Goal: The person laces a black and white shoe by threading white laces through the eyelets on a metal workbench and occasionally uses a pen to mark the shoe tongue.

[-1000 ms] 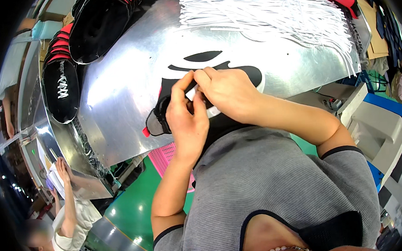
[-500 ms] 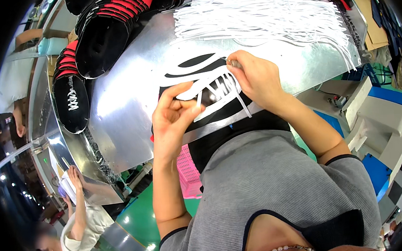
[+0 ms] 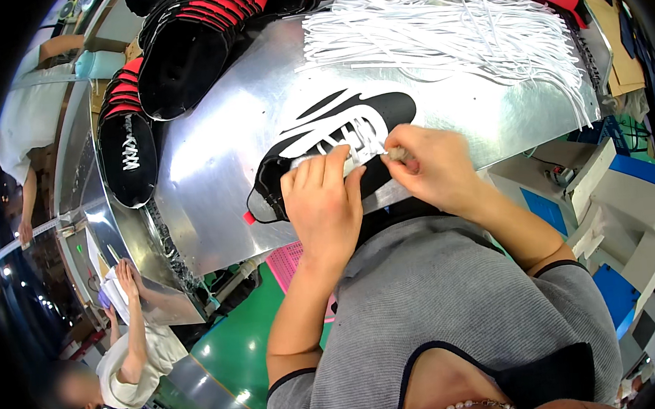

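A black shoe upper (image 3: 399, 109) with white overlays lies on the metal table, its toe to the right and its heel, with a red pull tab (image 3: 249, 218), to the left. A white lace (image 3: 350, 135) crosses its eyelets. My left hand (image 3: 323, 201) is closed over the near side of the opening, thumb and fingers gripping the upper by the lacing. My right hand (image 3: 437, 163) pinches a small tool with a mottled grey-beige handle (image 3: 398, 154), held at the eyelet row near the toe. The tool's tip is too small to make out.
White laces (image 3: 437, 33) lie in a wide bundle at the table's far side. Black-and-red uppers (image 3: 185, 66) stand stacked at the far left, one laced (image 3: 128, 154). A pink basket (image 3: 286, 265) sits below the table edge. Another person (image 3: 137, 354) works at lower left.
My left hand has turned over, back upward, and moved right and nearer. My right hand has come nearer with the tool, from the far eyelet side to the near one. The shoe upper has tilted.
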`<state>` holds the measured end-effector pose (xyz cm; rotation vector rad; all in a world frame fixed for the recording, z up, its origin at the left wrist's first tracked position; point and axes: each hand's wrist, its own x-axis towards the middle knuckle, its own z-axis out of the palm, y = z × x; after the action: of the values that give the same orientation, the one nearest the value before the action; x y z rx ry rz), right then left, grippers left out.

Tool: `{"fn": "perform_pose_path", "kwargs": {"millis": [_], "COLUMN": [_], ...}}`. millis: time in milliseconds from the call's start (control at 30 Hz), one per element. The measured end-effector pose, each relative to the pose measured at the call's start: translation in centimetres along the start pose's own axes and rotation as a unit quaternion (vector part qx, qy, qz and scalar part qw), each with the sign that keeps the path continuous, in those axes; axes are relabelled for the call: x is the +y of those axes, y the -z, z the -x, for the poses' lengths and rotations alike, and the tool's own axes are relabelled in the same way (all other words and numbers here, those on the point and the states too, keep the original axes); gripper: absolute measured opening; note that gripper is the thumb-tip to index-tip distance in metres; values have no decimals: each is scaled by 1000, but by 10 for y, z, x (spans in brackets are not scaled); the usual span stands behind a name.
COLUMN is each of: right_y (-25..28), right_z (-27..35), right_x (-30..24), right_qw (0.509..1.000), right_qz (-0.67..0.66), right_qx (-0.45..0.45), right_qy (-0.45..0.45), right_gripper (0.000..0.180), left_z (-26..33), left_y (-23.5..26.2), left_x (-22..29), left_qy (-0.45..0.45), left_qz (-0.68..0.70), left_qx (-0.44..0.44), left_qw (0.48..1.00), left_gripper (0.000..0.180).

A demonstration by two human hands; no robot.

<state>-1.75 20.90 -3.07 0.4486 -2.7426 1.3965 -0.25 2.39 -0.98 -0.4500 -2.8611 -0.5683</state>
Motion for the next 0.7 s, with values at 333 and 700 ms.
{"fn": "perform_pose_path", "kwargs": {"millis": [333, 700], "right_y": [7, -3], "right_z": [62, 9], "right_x": [8, -2], "right_qw": [991, 909], "right_qz": [-61, -364], "right_qx": [-104, -101], "right_qy": [62, -177], "right_gripper": [10, 14], "left_z": [-20, -10], "left_y": [-4, 27], "left_x": [-11, 12], "left_qy": [112, 4], "left_qz": [137, 135], "left_qx": [-64, 13], "left_qw": [982, 991], "left_gripper": [24, 11]}}
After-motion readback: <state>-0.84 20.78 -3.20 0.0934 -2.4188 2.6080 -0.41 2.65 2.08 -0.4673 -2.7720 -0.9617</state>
